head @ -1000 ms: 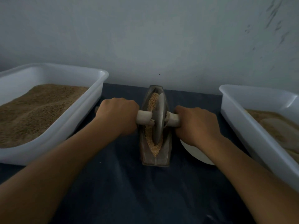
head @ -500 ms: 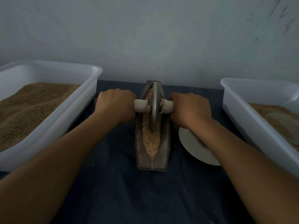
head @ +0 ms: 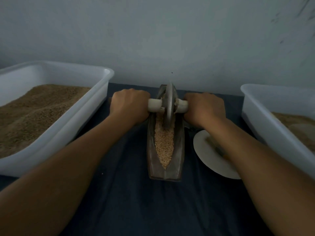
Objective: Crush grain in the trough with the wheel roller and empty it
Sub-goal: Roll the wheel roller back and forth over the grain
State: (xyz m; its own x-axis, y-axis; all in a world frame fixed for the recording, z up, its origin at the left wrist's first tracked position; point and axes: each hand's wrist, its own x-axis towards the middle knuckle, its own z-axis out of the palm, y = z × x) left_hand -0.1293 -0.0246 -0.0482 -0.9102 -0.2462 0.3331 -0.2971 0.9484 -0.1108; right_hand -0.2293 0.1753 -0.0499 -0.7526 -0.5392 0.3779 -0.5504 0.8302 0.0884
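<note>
At the centre of the frame the wheel roller (head: pixel 168 103) stands on edge in the far end of the trough (head: pixel 165 174), its disc sunk in the grain (head: pixel 164 142). The left hand (head: pixel 129 106) wraps its grip tight round the pale handle left of the disc; the right hand (head: pixel 205 108) grips the handle on the other side. Since half a second ago, wheel and both hands have rolled toward the upper end of the trough, baring more grain below. White bins (head: pixel 71 126) flank the dark desk (head: pixel 133 201); a plate (head: pixel 209 160) lies under the right forearm.
</note>
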